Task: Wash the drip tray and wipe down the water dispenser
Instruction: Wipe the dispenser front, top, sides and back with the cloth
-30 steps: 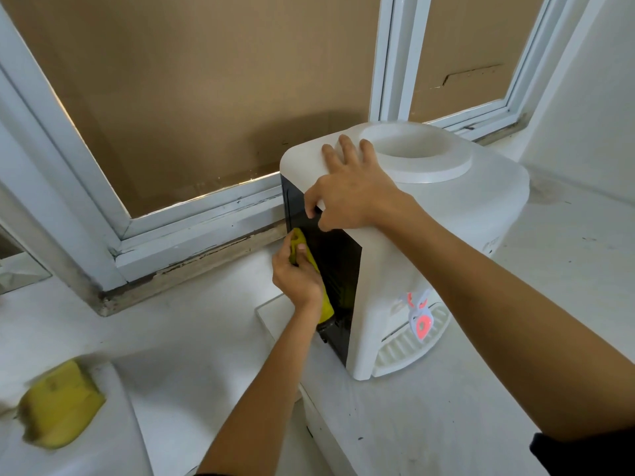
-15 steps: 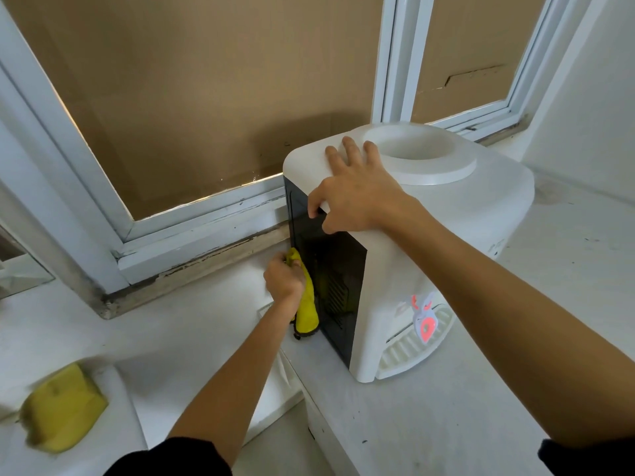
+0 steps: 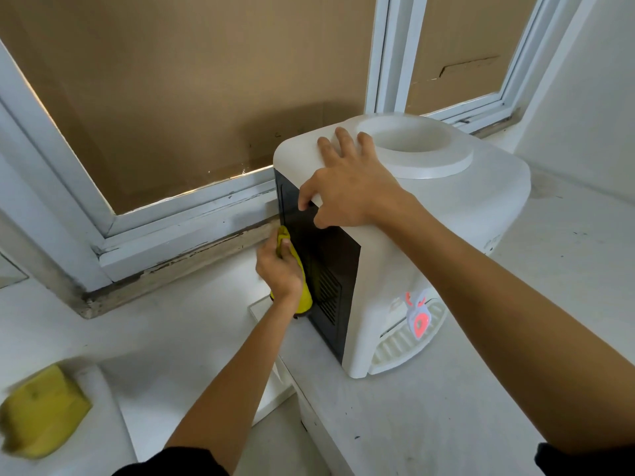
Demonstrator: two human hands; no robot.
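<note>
On the counter's window-side edge stands the dispenser (image 3: 446, 214), dark side panel turned toward the camera. Braced at the top corner by the right hand (image 3: 350, 190), fingers spread flat over the white lid, thumb and forefinger hooked down over the panel's upper rim; steadying, not gripping, and unmoved over the last second. Lower down, left hand (image 3: 280, 273) curled tight round a yellow cloth (image 3: 302, 286), pressing it against the panel. Shifted since a second ago from the panel's middle to its window-side edge, beside the vent slots. Means, by the look of it, wiping well under way on this face, with the lid, front and far side likely left to do.

Drip tray (image 3: 409, 348) seated at the dispenser's foot, only partly visible round the corner; cannot tell whether washed. Taps mostly out of sight, just one reddish blur above the tray. Cloth's working face hidden between hand and panel. Yellow sponge (image 3: 41, 420) near the counter's near-left corner, smeared by blur
</note>
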